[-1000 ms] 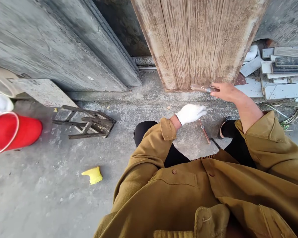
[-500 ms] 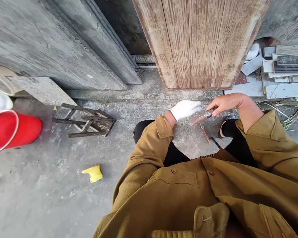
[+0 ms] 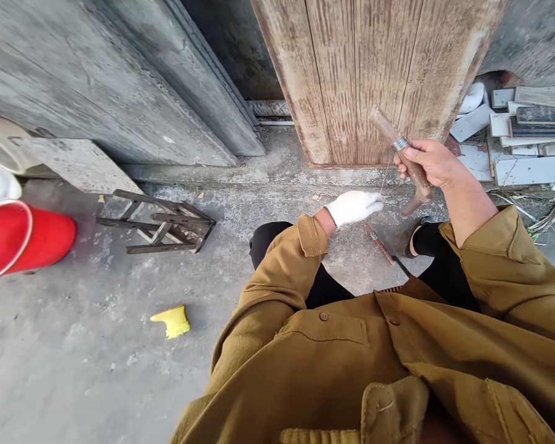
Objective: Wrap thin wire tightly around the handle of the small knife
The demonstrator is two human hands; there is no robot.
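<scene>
We see the bare right hand [image 3: 432, 163] gripping a wooden-handled tool [image 3: 400, 151], long axis pointing to 11 o'clock; a thin wire [image 3: 385, 176] runs to the gloved left hand [image 3: 354, 207], pinched closed.

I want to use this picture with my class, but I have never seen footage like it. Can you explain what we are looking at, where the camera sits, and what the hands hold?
The camera sits on a person's head, looking down at their own arms in a mustard jacket. The right hand, bare, grips a wooden-handled tool, raised before a worn wooden door. The left hand, in a white glove, rests low near a thin rusty rod on the concrete floor. Also there: a folded wooden stool, a red bucket and a yellow scrap.
</scene>
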